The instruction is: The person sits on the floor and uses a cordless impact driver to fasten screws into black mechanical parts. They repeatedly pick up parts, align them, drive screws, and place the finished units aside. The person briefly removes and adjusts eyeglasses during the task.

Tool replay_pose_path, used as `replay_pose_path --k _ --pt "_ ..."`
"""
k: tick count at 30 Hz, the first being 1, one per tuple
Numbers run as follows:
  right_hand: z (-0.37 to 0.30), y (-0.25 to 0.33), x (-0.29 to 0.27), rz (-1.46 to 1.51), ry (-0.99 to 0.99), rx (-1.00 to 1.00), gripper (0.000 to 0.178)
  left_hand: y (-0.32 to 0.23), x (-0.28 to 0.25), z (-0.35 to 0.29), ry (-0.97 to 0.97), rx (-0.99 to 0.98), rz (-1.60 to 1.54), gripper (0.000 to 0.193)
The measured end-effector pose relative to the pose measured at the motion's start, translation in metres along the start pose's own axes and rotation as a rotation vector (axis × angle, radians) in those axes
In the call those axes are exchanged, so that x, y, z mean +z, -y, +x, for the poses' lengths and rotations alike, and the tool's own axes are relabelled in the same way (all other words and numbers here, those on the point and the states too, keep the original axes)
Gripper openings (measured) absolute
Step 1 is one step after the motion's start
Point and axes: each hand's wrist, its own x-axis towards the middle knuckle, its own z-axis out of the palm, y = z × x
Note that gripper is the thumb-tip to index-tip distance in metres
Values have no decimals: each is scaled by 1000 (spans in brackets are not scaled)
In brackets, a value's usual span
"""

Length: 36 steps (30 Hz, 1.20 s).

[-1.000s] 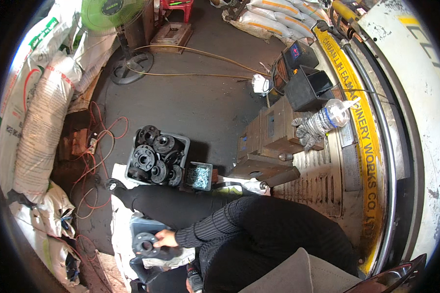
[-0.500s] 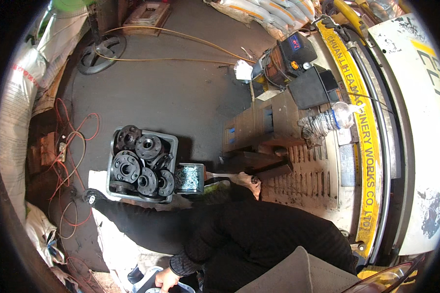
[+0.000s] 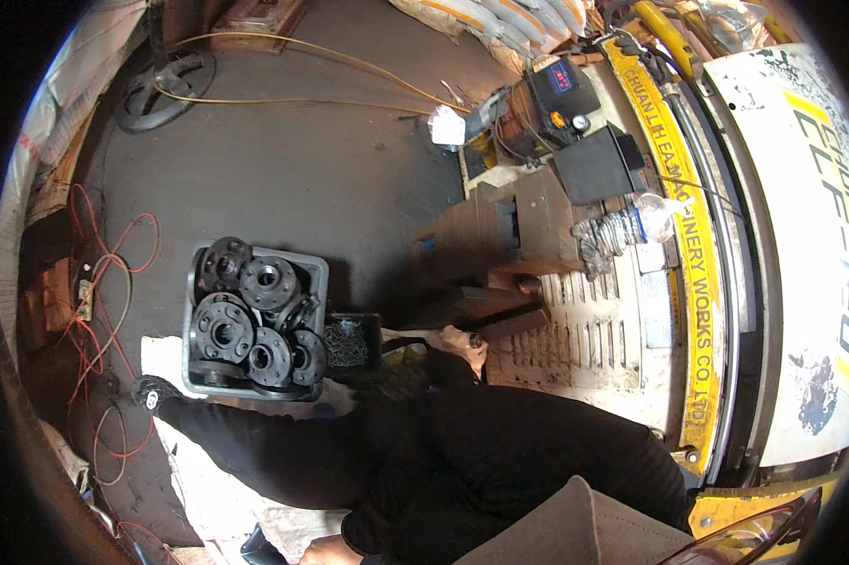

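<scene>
My left hand [image 3: 330,551] is at the bottom edge, below its dark sleeve cuff. Only its back shows; the fingers are cut off by the picture's edge, so what they hold is hidden. A dark blue object [image 3: 259,546] lies just left of this hand. My right hand is not in view. Past my outstretched dark-clothed leg [image 3: 264,443] stands a grey plastic crate [image 3: 319,282]. It holds several black round metal flanges [image 3: 266,279] with bolt holes, piled on one another. A small dark bin [image 3: 372,344] of small metal pieces [image 3: 347,344] sits against the crate's right side.
A white machine base with vents [image 3: 584,348] and a yellow rail [image 3: 674,188] run along the right. Brown metal blocks [image 3: 537,207] stand before it. A handwheel [image 3: 165,89] is at the far left. Red cords [image 3: 142,221] and a long yellowish hose [image 3: 330,99] trail over the floor.
The view has shifted slightly, moving the crate left and up in the picture. My left hand has slid lower, toward the edge; the blue-white container it was touching is now mostly out of view.
</scene>
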Motion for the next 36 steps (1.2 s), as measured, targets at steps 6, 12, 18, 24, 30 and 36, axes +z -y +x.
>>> replay_pose_path --k 6,12,18,24,30,36 --pt "-3 16 0 -136 -142 -168 14 21 -2 -11 -31 -18 -17 58" --pt "-14 74 -22 -104 -74 -119 18 73 -47 -78 -123 -160 -25 56" --pt "-66 167 -131 -644 -664 -563 17 75 -79 -194 -141 -346 -156 54" --pt "-80 173 -279 -1375 -1049 -74 27 37 -101 -231 -163 -413 -292 53" --pt "-69 154 -350 -1486 -721 123 48 97 -107 -307 -342 -767 -669 54" --pt "-62 158 -421 -1703 -837 268 52 153 -6 -452 -45 -1066 -248 54"
